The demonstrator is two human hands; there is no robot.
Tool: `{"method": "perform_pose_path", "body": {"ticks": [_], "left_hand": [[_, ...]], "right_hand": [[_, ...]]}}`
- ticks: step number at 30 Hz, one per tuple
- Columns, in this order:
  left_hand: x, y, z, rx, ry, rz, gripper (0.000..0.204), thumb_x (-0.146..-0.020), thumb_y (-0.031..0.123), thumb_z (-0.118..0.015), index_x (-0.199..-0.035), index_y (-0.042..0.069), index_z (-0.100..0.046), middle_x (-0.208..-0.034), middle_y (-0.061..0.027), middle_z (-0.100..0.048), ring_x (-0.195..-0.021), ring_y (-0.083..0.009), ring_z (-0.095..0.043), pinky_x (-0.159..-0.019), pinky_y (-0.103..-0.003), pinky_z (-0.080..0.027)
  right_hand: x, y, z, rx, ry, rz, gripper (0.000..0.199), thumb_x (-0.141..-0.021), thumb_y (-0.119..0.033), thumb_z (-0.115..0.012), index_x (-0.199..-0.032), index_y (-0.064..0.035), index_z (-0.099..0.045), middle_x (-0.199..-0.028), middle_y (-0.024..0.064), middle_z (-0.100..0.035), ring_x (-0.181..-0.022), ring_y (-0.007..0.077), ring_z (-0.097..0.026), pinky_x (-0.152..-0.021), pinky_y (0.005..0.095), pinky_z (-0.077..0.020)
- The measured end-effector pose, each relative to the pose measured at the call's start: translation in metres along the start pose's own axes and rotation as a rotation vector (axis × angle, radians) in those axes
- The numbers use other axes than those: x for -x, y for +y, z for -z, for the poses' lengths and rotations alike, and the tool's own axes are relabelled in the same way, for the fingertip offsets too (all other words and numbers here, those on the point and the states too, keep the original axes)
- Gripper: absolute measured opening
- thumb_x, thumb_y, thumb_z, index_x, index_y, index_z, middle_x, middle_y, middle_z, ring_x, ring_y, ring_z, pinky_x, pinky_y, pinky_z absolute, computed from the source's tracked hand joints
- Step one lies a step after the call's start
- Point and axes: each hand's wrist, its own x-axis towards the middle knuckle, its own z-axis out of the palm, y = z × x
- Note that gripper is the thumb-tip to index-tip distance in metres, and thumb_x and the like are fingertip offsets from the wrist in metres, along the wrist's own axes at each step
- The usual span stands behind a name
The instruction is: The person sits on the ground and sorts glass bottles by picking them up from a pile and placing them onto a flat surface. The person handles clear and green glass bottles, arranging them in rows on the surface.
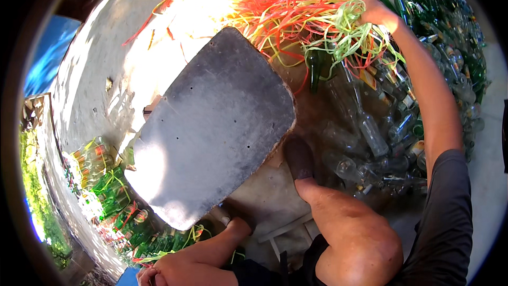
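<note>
In the head view, a dark grey, rounded rectangular board (211, 122) is seen centrally. Beyond it, red, yellow and green plastic ribbons (296, 0) are heaped, partly covering clear and green glass bottles (372, 133) piled to its right. Among the ribbons' right end, the right hand (372, 10) is partly hidden; its grip cannot be told. Strapped green bottles (112, 193) are gathered left of the board. Below its near end, the left hand (150, 277) is rested at the left knee (173, 266), fingers bent; whether anything is held cannot be told.

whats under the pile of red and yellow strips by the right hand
A green bottle shows from under the near edge of the strips, below and left of the right hand. Whatever lies beneath the middle is covered and can't be seen.
</note>
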Motion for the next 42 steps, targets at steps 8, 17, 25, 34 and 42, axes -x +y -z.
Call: {"method": "perform_pose_path", "body": {"ticks": [8,17,25,34,42], "left_hand": [[-0.003,-0.002,-0.003,0.088,-0.009,0.006,0.02,-0.092,0.004,-0.071,-0.11,-0.002,-0.077,-0.105,-0.0141,-0.078,-0.1,-0.0262,-0.071,-0.093,-0.041,-0.057],[0.004,-0.009,0.001,0.092,0.009,0.013,0.016,-0.095,0.004,-0.072,-0.109,-0.004,-0.075,-0.106,-0.0144,-0.077,-0.1,-0.026,-0.071,-0.093,-0.04,-0.057],[0.001,-0.007,-0.001,0.138,-0.009,-0.081,0.016,-0.096,0.004,-0.072,-0.109,-0.005,-0.074,-0.105,-0.0153,-0.076,-0.099,-0.0268,-0.071,-0.092,-0.04,-0.057],[0.004,-0.005,0.002,0.126,-0.009,-0.068,0.016,-0.096,0.004,-0.072,-0.108,-0.006,-0.074,-0.104,-0.0152,-0.076,-0.098,-0.0266,-0.071,-0.092,-0.039,-0.058],[0.006,-0.009,0.0,0.176,0.003,-0.011,0.015,-0.096,0.001,-0.071,-0.109,-0.006,-0.075,-0.105,-0.0142,-0.077,-0.099,-0.0249,-0.071,-0.092,-0.039,-0.057]], "right_hand": [[0.005,0.086,0.043,0.022,0.104,0.035,0.096,-0.064,-0.031,-0.098,-0.145,-0.0005,-0.058,-0.137,0.0196,-0.067,-0.123,0.0306,-0.066,-0.103,0.0405,-0.0519],[0.068,0.057,0.063,0.241,-0.01,-0.143,0.074,-0.06,-0.031,-0.097,-0.118,0.0033,-0.066,-0.108,0.0213,-0.072,-0.096,0.0299,-0.07,-0.08,0.0432,-0.0553],[0.15,0.03,0.063,-0.257,-0.15,-0.422,0.024,-0.086,-0.024,-0.084,-0.085,-0.0073,-0.066,-0.066,-0.0004,-0.061,-0.047,0.0073,-0.058,-0.04,0.0226,-0.0457],[0.19,-0.044,-0.063,-0.534,-0.276,-0.235,0.018,-0.096,-0.022,-0.072,-0.103,-0.006,-0.072,-0.073,0.0029,-0.068,-0.053,0.009,-0.064,-0.043,0.025,-0.0484],[0.182,-0.102,-0.198,0.021,-0.148,0.024,0.043,-0.095,-0.02,-0.071,-0.135,-0.0131,-0.059,-0.114,0.0243,-0.068,-0.105,0.0475,-0.068,-0.088,0.0561,-0.0558]]}}
